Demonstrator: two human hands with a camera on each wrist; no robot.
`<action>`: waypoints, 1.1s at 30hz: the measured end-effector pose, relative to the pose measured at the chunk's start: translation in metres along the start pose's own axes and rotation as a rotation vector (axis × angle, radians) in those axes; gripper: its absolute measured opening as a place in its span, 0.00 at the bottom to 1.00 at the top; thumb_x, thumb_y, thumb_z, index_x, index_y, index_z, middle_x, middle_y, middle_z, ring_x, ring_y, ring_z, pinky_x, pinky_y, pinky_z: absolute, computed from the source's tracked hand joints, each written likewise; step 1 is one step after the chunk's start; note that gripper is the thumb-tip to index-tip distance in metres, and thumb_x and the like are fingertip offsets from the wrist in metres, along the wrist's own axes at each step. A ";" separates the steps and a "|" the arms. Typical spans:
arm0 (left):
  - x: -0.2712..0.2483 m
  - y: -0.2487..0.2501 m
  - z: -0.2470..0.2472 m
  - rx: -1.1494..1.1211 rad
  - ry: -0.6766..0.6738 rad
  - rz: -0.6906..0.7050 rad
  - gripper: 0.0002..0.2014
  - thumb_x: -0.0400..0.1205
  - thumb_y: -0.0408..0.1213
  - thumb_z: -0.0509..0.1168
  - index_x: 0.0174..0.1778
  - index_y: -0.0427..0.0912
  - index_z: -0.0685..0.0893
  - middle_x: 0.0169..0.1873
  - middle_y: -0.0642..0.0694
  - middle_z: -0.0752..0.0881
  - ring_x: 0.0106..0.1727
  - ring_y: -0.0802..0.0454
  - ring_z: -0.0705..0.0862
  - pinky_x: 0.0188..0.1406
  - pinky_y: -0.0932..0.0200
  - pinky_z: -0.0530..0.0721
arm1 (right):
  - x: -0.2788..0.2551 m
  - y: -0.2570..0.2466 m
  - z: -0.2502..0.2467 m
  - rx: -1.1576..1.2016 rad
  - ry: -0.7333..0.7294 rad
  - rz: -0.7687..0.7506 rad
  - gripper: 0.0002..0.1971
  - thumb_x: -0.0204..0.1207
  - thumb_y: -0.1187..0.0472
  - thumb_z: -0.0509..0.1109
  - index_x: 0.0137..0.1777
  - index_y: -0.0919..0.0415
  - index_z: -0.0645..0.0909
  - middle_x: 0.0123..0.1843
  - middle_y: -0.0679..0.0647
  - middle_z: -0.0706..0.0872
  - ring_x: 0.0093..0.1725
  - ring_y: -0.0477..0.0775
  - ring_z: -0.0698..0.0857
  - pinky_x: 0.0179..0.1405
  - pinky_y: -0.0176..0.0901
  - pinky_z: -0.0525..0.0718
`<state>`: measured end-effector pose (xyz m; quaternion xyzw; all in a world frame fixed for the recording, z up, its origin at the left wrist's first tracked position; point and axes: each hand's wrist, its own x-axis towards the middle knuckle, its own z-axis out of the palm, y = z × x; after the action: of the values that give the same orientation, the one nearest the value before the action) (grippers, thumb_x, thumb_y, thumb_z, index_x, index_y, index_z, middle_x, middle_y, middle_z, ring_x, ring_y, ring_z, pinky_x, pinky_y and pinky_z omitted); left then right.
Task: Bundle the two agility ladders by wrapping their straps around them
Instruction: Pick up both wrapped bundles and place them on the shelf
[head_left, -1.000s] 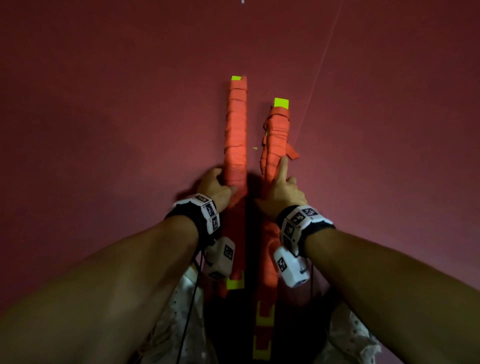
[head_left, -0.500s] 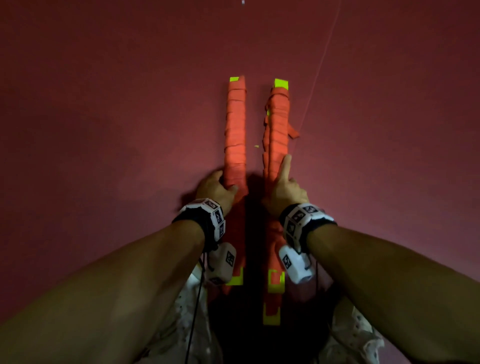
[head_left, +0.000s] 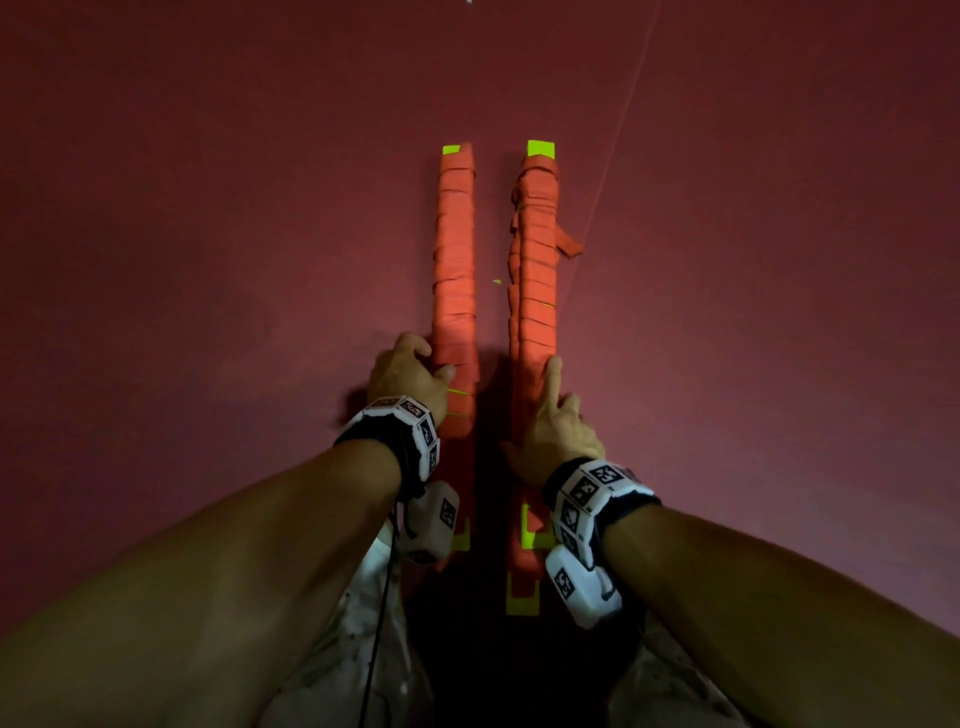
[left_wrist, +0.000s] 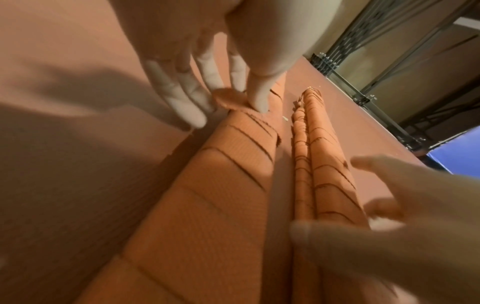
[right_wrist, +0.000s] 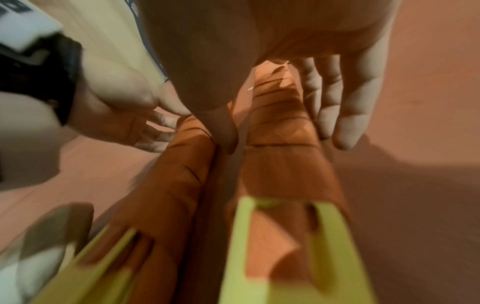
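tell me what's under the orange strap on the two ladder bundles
Yellow-green rungs poke out at both ends of the left bundle and right bundle. Between the ends the strap wraps cover them; how many rungs lie inside cannot be seen. Both hands rest on them.

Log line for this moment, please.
left hand grips left ladder bundle | right hand flat on right ladder bundle | bundles side by side, apart

Bare forearms; black wristbands (head_left: 631, 506) carrying white marker-tagged camera units (head_left: 584, 592); black cable (head_left: 382, 618) at left wrist.
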<state>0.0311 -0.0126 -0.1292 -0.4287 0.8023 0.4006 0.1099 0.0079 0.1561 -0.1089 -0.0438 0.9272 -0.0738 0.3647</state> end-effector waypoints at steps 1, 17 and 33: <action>0.000 0.001 0.000 0.010 0.003 -0.001 0.11 0.80 0.44 0.75 0.53 0.50 0.80 0.56 0.44 0.85 0.58 0.41 0.85 0.55 0.51 0.83 | -0.002 0.002 -0.001 -0.003 -0.007 0.002 0.59 0.76 0.43 0.74 0.86 0.50 0.26 0.72 0.59 0.69 0.66 0.67 0.80 0.59 0.59 0.80; -0.015 0.020 -0.013 0.163 -0.084 0.016 0.15 0.78 0.52 0.72 0.52 0.45 0.84 0.51 0.43 0.88 0.55 0.37 0.86 0.54 0.48 0.86 | 0.000 -0.004 0.008 -0.043 -0.018 0.030 0.52 0.82 0.50 0.69 0.86 0.50 0.27 0.70 0.58 0.74 0.63 0.69 0.84 0.58 0.60 0.81; -0.019 0.003 0.006 0.240 -0.149 0.031 0.39 0.72 0.49 0.78 0.77 0.47 0.68 0.70 0.40 0.78 0.71 0.34 0.79 0.68 0.45 0.79 | 0.023 -0.007 -0.028 -0.042 0.043 0.005 0.49 0.81 0.48 0.69 0.88 0.50 0.35 0.74 0.64 0.76 0.67 0.74 0.81 0.62 0.62 0.80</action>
<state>0.0393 0.0043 -0.1218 -0.3689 0.8407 0.3341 0.2135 -0.0280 0.1493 -0.1027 -0.0475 0.9362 -0.0542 0.3440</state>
